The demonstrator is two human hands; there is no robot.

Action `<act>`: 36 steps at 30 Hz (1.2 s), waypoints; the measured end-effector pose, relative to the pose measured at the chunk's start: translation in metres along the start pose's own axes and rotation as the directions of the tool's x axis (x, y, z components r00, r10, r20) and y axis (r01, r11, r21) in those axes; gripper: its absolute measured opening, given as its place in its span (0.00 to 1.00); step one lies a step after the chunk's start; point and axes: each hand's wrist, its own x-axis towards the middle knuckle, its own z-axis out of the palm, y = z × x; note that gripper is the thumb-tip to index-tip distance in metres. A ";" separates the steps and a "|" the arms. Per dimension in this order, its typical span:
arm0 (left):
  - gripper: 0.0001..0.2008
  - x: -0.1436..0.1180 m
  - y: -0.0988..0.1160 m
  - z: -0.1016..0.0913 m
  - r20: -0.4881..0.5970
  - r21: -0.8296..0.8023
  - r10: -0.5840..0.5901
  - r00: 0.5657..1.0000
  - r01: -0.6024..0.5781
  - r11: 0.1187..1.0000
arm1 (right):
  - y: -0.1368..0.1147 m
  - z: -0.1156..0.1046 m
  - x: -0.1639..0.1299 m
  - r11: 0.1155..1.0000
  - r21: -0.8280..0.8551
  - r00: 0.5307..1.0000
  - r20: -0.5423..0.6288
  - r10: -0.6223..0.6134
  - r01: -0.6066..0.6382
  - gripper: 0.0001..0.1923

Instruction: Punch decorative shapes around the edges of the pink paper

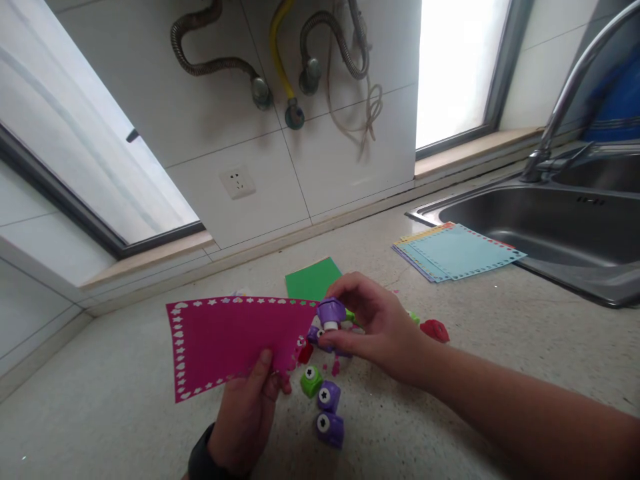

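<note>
Left hand [245, 413] holds pink sheet [235, 340] lengthwise left-right; right hand [380, 327] pinches purple punch [331, 313].

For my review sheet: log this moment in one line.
left hand: holds pink sheet | right hand: grips purple punch at sheet edge

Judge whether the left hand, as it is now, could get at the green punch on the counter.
Probably not at once: the left hand holds the pink sheet. The green punch lies close beside it, nothing between.

Sink [575, 227] cut off at right
</note>
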 end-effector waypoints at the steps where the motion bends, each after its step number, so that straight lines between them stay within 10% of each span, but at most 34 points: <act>1: 0.20 0.000 -0.001 -0.002 0.005 0.020 0.018 1.000 -0.018 1.000 | 0.000 0.001 0.000 1.000 0.019 1.000 0.004 0.006 -0.006 0.22; 16: 0.06 -0.008 0.026 0.003 0.001 0.416 0.194 0.981 -0.177 0.892 | 0.007 0.001 0.009 0.895 0.196 0.911 0.184 0.369 -0.401 0.17; 36: 0.06 -0.010 0.029 0.013 0.018 0.344 0.223 0.975 -0.216 0.914 | 0.029 0.002 0.009 0.845 0.039 0.824 0.249 0.508 -0.533 0.17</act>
